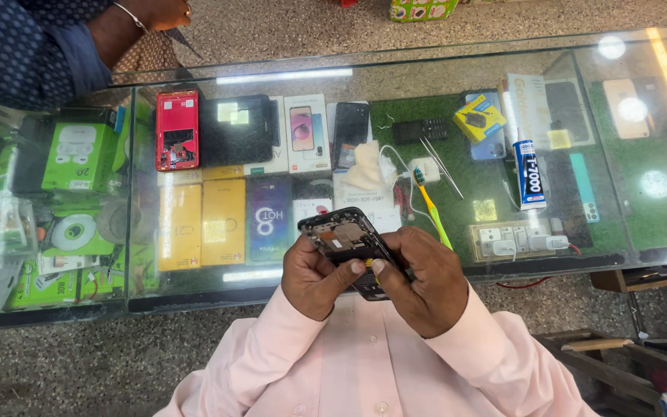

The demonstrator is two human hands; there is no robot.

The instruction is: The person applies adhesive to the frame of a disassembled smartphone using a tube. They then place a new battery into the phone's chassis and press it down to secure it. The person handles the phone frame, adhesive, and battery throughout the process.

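Both hands grip an opened smartphone [347, 241] with its back cover off — held above the near edge of the glass counter [503, 77]. The left hand [314, 276] curls under it; the right hand [424, 282] closes around its lower end — a yellow-green toothbrush [431, 207] lies just beside.

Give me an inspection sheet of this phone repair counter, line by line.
Surface: glass counter over boxed stock, reflecting ceiling lights.
Job's things: opened phone, back off and insides showing, held above the counter edge.
Clutter: red phone, glue tube, toothbrush, tweezers, white cloth.
Grippers: left hand and right hand both grip the opened phone.
Cables: white wire beside the cloth.
Surroundings: another person's sleeve across the counter; speckled floor.
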